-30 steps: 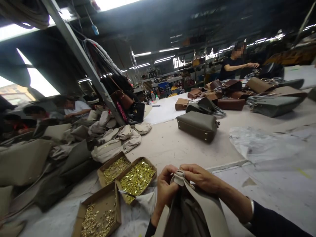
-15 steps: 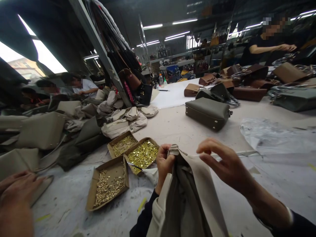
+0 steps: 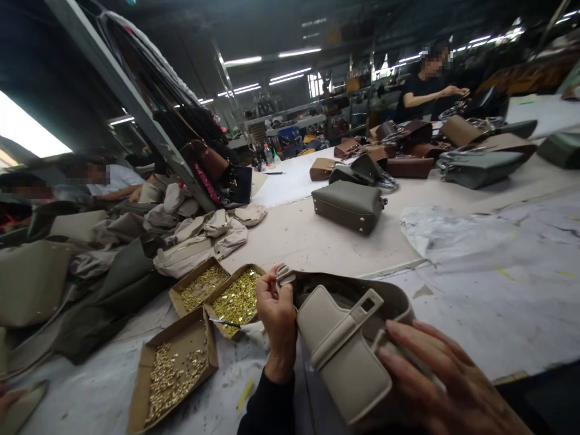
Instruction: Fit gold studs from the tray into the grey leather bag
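Note:
I hold a beige leather handbag (image 3: 339, 356) low in the middle of the view, its flap and slotted strap facing up. My left hand (image 3: 277, 317) pinches the bag's upper left corner by a small tab. My right hand (image 3: 435, 380) rests flat against the bag's right side, fingers spread, supporting it from below. The bag's dark lining shows along its open top edge.
Three cardboard trays of small brass fittings (image 3: 235, 296) lie left of my hands. Beige and olive bags pile up at the left (image 3: 118, 266). An olive bag (image 3: 348, 206) and brown bags (image 3: 408, 163) lie farther back. People work at the far right (image 3: 426, 90) and left (image 3: 99, 178).
The bag has been turned from hanging upright to lying with its flap side up. My right hand left the top corner and dropped to the bag's right side.

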The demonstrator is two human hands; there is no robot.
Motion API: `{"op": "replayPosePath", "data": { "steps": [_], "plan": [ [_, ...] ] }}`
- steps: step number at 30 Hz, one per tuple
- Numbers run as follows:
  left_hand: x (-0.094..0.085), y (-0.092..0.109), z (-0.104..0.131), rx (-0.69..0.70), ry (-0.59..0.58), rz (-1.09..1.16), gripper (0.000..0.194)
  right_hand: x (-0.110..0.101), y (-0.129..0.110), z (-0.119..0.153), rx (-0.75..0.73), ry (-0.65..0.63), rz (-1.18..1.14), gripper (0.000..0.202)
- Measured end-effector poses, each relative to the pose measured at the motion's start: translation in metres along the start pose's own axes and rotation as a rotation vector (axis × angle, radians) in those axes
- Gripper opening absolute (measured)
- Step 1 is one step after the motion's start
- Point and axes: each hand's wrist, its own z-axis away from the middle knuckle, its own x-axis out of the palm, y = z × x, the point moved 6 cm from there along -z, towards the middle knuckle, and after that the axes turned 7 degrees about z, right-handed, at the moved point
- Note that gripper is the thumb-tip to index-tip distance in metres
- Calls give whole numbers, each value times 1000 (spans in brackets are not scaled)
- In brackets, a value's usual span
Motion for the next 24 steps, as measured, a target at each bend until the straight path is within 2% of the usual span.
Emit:
{"op": "replayPosePath", "data": {
  "steps": [2,5,10,12,15,17,18,20,22,24],
  "plan": [
    [2,1,4,-84,-60,9,27,-2,18,-1,40,-5,14,61],
    [0,11,17,-157,-82,-10,29,2,35,3,37,-58,48,55],
    [-10,45,57,-119,-109,-197,46,10,48,2,97,20,39,39],
    [-15,57,72,-104,-162,-295,39,14,58,-4,168,78,23,38],
    [-18,74,86,24,-266,-429,29,7,66,-12,260,228,-45,33],
    [-21,79,88,86,-266,-504,31,0,60,-10,302,299,-169,28],
    [-22,80,88,89,-245,-531,33,-4,53,-6,300,331,-246,32],
    [-24,80,87,78,-209,-555,38,-7,34,6,280,346,-379,59],
    [-23,82,87,75,-225,-538,42,-2,20,19,323,326,-419,71],
    [-20,86,90,89,-286,-523,41,8,20,30,432,289,-432,55]
  ]
}}
